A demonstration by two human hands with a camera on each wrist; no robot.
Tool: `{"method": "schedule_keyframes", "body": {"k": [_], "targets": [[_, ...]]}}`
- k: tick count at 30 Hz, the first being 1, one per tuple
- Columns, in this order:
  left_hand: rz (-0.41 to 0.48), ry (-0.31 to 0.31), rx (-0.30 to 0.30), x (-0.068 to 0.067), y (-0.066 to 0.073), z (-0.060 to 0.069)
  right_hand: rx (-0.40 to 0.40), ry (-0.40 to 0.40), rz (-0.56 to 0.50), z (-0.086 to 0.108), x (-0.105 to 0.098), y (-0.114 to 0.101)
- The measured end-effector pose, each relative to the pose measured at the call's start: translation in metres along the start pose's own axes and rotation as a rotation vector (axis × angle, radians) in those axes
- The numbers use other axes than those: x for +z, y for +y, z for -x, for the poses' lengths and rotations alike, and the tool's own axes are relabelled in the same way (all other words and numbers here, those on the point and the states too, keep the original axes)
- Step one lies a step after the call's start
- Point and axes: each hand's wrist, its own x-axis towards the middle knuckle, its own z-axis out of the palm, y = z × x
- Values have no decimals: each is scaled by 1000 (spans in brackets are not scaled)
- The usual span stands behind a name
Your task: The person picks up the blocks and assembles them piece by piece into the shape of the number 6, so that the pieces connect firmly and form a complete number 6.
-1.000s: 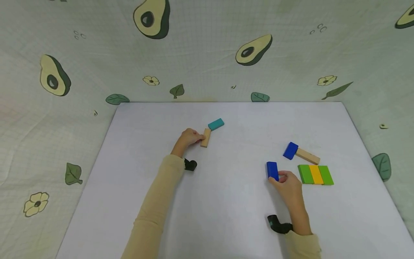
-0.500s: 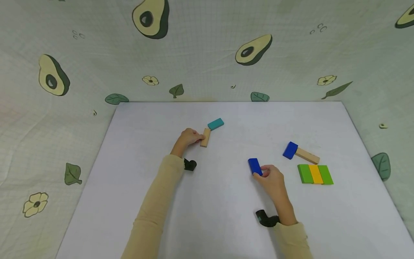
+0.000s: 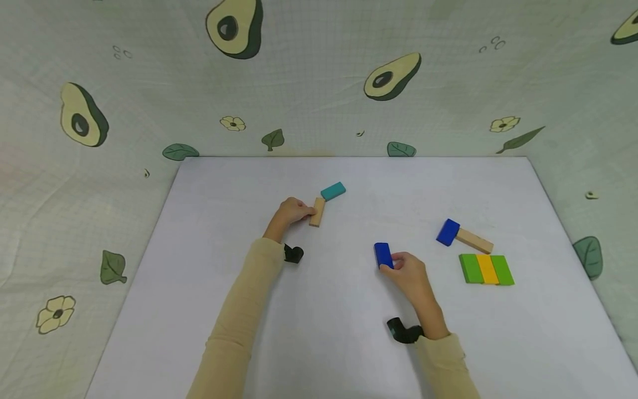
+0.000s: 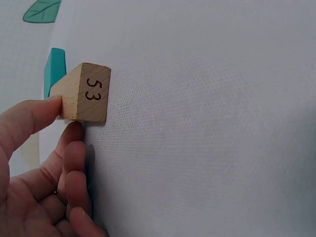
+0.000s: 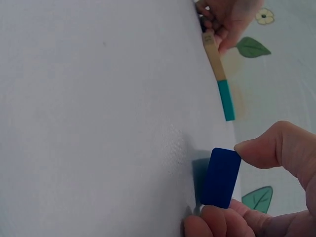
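In the head view my left hand [image 3: 294,210] is beside a plain wooden block [image 3: 317,212] lying on the white table. Its thumb and index finger pinch the block, whose end reads "53" in the left wrist view. A teal block [image 3: 333,191] touches or nearly touches the wooden block's far end. My right hand [image 3: 411,277] grips a blue block [image 3: 383,255] by its edges, between thumb and fingers. In the right wrist view this blue block [image 5: 221,177] is raised a little off the table, with its shadow beside it.
To the right lie another blue block [image 3: 448,232] and a wooden block [image 3: 474,241], end to end at an angle. Just in front of them, green [image 3: 471,269] and yellow blocks [image 3: 487,269] stand side by side. Patterned cloth [image 3: 319,72] hangs behind the white table [image 3: 319,332].
My right hand has carried the blue block leftward across the table, more slowly in the last half second. The left hand and the other blocks stay where they were.
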Motion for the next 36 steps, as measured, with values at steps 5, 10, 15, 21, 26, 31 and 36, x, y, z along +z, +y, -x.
{"method": "schedule_keyframes", "body": {"k": [5,10,15,21,26,31,36], "targets": [[-7,8,-5,1,0,-3,-30,5,-26,-3,9,-8],[-14,2,-16,2,1,-2,-63,-4,-39,-7,18,-16],[-25,-6,5,0,1,2,-75,-18,-31,-10,29,-26],[-28,-12,-19,-2,2,3,-95,-51,-12,-10,40,-40],[-35,-13,-17,-2,2,2,-124,-76,1,-10,49,-51],[-39,-18,-7,-2,2,2,-141,-95,33,-12,57,-61],[-27,-18,6,-1,3,1,-138,-108,36,-12,63,-69]]}}
